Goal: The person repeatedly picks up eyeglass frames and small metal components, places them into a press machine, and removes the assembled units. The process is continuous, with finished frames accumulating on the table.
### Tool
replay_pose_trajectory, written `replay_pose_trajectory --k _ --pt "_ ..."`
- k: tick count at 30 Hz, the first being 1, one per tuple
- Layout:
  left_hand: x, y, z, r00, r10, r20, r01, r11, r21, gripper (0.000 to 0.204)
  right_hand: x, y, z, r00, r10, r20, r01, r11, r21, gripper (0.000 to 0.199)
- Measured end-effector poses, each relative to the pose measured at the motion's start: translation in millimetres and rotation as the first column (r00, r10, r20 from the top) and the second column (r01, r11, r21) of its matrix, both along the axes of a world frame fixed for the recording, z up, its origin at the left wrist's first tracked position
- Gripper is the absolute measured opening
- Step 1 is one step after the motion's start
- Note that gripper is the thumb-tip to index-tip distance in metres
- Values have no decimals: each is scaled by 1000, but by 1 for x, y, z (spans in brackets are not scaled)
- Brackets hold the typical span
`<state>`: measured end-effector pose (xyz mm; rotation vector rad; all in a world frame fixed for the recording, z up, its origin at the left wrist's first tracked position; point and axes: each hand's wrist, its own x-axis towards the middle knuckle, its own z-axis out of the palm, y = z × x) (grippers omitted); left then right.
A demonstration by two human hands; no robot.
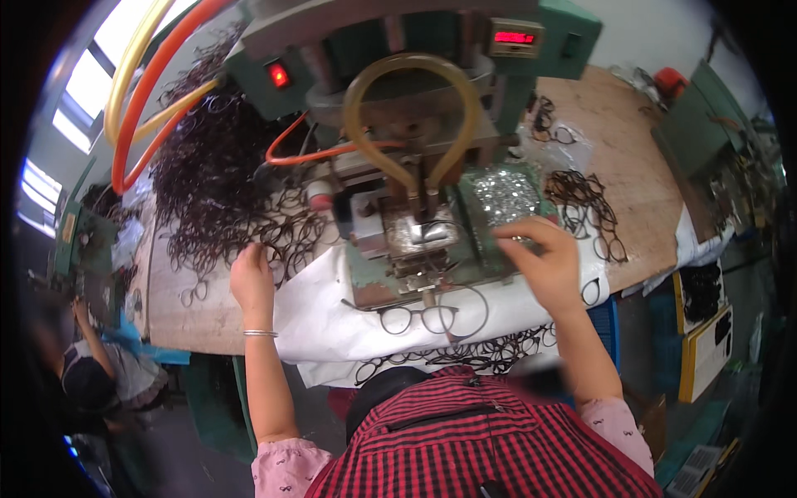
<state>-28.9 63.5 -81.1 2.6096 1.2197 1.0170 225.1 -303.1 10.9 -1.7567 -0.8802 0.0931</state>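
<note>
My left hand [252, 278], with a bangle on its wrist, has its fingers closed at the edge of a spread of dark eyeglass frames [286, 236]. What those fingers hold, if anything, is hidden. To the right of the machine's metal fixture [419, 234], my right hand [548, 261] is raised with thumb and forefinger curled together. A tiny glint shows between them, too small to name. Beside this hand lies a heap of small silvery metal parts [504, 197]. A dark eyeglass frame [383, 310] rests in front of the fixture, on white cloth.
A green press machine [523, 75] with a looped yellow hose [465, 108] stands over the fixture. Dark eyeglass frames pile high at the left [207, 158]; more frames [585, 199] lie at the right and along the front edge. Another person [91, 365] sits at the far left.
</note>
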Motion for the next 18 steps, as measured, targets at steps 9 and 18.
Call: replay_pose_trajectory --k 9,18 --pt "44 -82 31 639 264 723 525 537 -660 21 -13 72 -1 983 55 -178 -21 982 188 51" --pt "99 -141 160 486 -522 700 708 706 35 16 -28 82 16 872 232 -431 -82 938 338 58"
